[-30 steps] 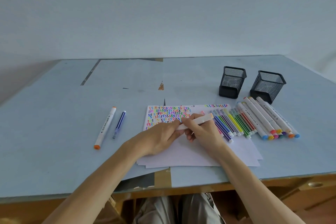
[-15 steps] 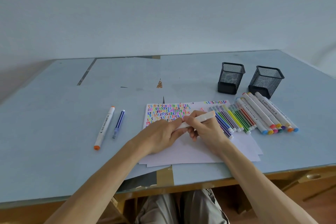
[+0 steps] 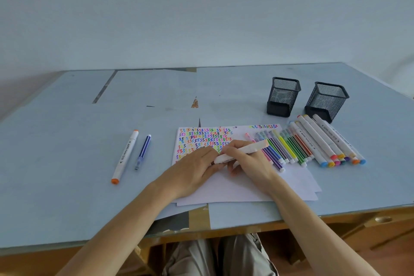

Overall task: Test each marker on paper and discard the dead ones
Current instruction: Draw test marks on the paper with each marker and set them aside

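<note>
Both hands (image 3: 226, 163) on marker (image 3: 240, 152), mid-paper (image 3: 246, 188).

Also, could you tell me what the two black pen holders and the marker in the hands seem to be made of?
The two black pen holders look like matte metal mesh: the table shows through the walls. The marker, gripped by the right hand and left hand, looks like smooth white plastic, probably.

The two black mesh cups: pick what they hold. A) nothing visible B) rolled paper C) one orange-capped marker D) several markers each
A: no markers show through the left mesh cup or the right one; the markers lie in a row on the table in front of them.
</note>
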